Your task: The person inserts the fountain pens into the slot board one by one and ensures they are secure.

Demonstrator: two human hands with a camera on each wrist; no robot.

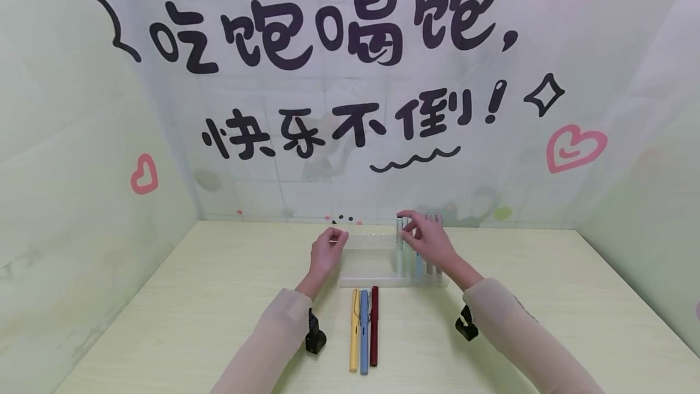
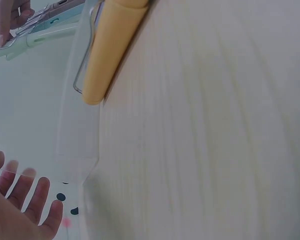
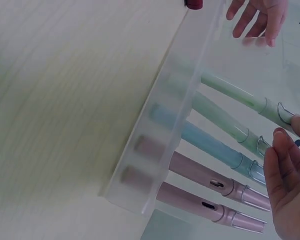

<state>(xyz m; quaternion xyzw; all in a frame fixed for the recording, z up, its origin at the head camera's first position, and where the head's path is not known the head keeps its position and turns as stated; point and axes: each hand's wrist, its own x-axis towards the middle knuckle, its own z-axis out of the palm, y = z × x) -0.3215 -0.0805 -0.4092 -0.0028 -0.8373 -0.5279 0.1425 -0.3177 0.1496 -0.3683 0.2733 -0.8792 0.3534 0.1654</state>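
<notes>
A clear pen rack stands on the table. My left hand pinches its upper left corner, fingertips behind the clear panel in the left wrist view. My right hand holds a pale green pen by its capped upper end, thumb near the clip. That pen stands upright, its lower end in the rack. Beside it in the rack are another green pen, a light blue pen and two mauve pens. The right hand partly covers these in the head view.
In front of the rack lie a yellow pen, a blue pen and a dark red pen, side by side. A printed cloth backdrop rises behind the table. Each wrist wears a black camera.
</notes>
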